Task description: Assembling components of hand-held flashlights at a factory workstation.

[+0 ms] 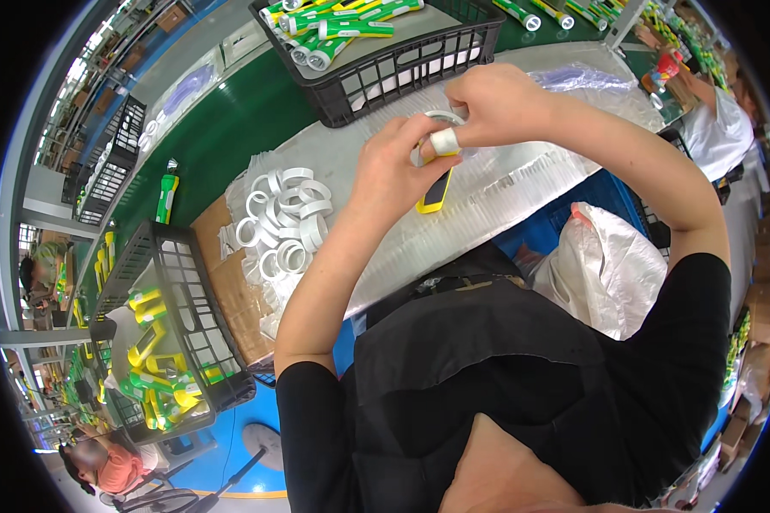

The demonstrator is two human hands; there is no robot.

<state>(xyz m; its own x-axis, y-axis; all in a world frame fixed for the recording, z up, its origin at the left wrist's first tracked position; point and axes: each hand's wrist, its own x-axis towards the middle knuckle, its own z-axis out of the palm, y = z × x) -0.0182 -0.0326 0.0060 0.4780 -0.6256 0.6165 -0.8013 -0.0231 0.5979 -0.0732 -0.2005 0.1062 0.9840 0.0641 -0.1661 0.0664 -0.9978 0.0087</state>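
Both hands [441, 128] grip a yellow torch [435, 192] — white ring [441, 115] on top

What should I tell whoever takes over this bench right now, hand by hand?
Left hand: grips the yellow plastic flashlight body, with white tape wrapped on one finger.
Right hand: pinches a white plastic ring at the flashlight's top end; whether it is seated cannot be told.
Supplies: pile of white plastic rings on the table to the left.
Done: finished green and white flashlights fill the black plastic crate ahead.
Left: more yellow and green parts wait in the black crate at lower left.
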